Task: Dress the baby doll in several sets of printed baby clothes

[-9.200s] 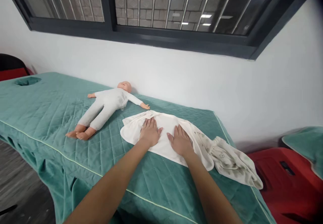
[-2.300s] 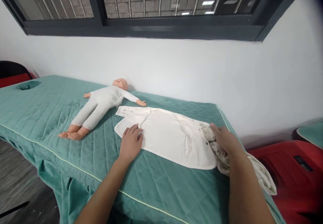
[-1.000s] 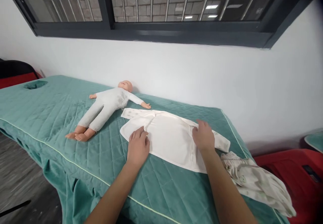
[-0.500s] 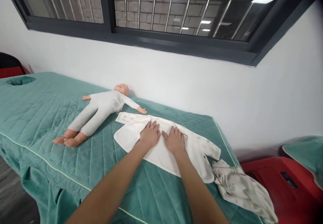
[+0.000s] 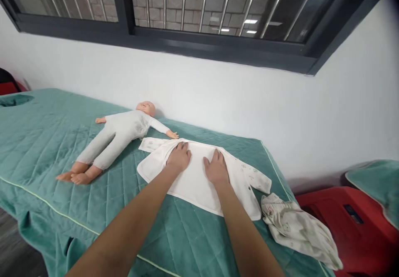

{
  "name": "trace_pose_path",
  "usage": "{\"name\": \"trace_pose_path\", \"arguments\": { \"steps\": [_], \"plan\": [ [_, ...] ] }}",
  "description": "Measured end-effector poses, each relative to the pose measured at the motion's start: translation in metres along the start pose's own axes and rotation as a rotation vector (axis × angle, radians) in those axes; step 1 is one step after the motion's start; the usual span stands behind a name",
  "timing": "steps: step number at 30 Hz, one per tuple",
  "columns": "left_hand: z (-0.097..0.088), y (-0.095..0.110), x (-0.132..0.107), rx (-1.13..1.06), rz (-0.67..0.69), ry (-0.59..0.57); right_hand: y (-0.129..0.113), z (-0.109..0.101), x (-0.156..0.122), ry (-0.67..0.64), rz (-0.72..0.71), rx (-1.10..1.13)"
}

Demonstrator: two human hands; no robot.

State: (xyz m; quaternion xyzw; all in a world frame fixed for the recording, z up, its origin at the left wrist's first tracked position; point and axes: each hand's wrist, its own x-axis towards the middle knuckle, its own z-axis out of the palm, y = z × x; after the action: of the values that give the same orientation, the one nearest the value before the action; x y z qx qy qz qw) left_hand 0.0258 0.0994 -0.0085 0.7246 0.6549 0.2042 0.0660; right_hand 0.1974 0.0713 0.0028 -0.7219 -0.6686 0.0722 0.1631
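A small white baby shirt (image 5: 197, 173) lies spread open on the green quilted cover (image 5: 187, 235), its printed sleeves stretched to both sides. My left hand (image 5: 179, 158) rests on the left part of its inner face, fingers extended near the neckline. On the right part lies my right hand (image 5: 216, 169), its fingers apart and pointing away from me. Neither hand visibly grips the cloth. Left of the shirt, a baby doll (image 5: 124, 128) in a white bodysuit lies on its back, one hand close to the left sleeve.
Crumpled printed baby clothing (image 5: 301, 229) lies at the bed's right edge. Beyond it stands a red plastic object (image 5: 352, 223) with green fabric (image 5: 375, 185) over it. A white wall (image 5: 218, 98) with a dark-framed window (image 5: 187, 46) borders the far side.
My hands have moved apart across the shirt, the left one to the left and slightly away from me. More of the shirt's middle shows between them. The view has shifted slightly.
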Motion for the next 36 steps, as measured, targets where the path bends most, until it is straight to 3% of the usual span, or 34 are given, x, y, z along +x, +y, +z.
{"name": "trace_pose_path", "arguments": {
  "steps": [3, 9, 16, 25, 31, 36],
  "plan": [
    [0.000, 0.001, 0.002, 0.002, -0.002, -0.013, -0.002, 0.001, 0.003, -0.084, 0.019, -0.015],
    [0.001, 0.016, -0.006, 0.024, -0.097, -0.017, -0.008, -0.002, 0.003, -0.115, 0.013, -0.054],
    [0.008, 0.042, -0.038, 0.061, -0.160, 0.007, -0.012, -0.003, -0.016, -0.098, -0.036, -0.129],
    [-0.009, 0.053, -0.083, 0.067, -0.075, -0.072, -0.015, -0.008, -0.057, -0.055, -0.119, -0.200],
    [-0.030, 0.037, -0.157, 0.021, 0.098, -0.015, -0.008, -0.016, -0.111, -0.046, -0.198, -0.289],
    [-0.070, -0.018, -0.224, -0.117, 0.321, 0.059, 0.004, -0.025, -0.161, -0.062, -0.353, -0.308]
  ]
}}
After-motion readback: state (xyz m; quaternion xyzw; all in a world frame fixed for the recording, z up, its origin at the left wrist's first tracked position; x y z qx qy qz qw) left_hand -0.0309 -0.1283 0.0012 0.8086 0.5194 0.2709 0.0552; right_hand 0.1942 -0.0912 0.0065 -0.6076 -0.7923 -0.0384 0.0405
